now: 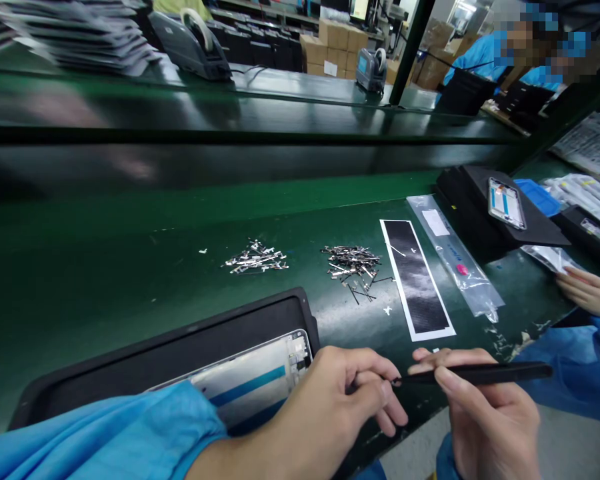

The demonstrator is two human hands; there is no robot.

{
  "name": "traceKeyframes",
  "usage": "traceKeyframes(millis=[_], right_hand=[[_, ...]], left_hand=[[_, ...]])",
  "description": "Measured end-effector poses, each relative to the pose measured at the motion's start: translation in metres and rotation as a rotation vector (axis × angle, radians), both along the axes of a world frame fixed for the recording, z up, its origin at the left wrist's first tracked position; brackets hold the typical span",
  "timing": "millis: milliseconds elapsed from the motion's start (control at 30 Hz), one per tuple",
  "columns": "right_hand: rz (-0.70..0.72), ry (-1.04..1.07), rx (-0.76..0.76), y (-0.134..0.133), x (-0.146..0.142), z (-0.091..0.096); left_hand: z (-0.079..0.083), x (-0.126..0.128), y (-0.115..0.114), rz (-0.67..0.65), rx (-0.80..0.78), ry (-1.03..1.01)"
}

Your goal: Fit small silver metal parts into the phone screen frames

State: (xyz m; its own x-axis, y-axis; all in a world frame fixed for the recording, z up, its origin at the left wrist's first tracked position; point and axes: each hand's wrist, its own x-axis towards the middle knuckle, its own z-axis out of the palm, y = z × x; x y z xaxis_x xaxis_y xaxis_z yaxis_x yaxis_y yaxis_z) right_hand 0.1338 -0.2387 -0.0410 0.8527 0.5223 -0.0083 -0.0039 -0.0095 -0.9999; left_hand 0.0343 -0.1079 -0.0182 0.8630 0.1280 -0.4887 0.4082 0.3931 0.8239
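Note:
In the lower middle my left hand (347, 387) is closed in a pinch, thumb against fingers. Whatever it pinches is too small to make out. My right hand (490, 407) grips black tweezers (480, 373), whose tip meets my left fingertips. Beneath my left forearm a silver phone frame (245, 377) with blue strips lies in a black tray (170, 353), partly covered by my sleeve. Beyond my hands are two piles of small thin parts, a silvery pile (257, 259) and a darker pile (353, 262).
A black sheet with white edges (417, 280) and a clear plastic bag (455, 257) lie to the right. Black trays (485, 213) carry another phone frame (506, 203). A co-worker's hand (590, 291) is at the right edge. Tape dispensers (193, 47) stand on the raised shelf.

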Motion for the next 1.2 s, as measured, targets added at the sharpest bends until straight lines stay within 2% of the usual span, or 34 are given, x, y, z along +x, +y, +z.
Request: traceKeyframes(millis=[367,767,1200], right_hand=[[-0.049,0.000,-0.001,0.0002,-0.0016,0.0046],[-0.007,-0.022,0.007,-0.0014,-0.0016,0.0047],[-0.027,-0.009,0.009,-0.0002,-0.0012,0.0041]], left_hand=[[0.0016,-0.0007,0.0003,0.019,-0.037,-0.002],[0.0034,-0.0008,0.0008,0.017,-0.040,0.002],[0.0006,-0.0025,-0.0003,0.019,-0.035,-0.021]])
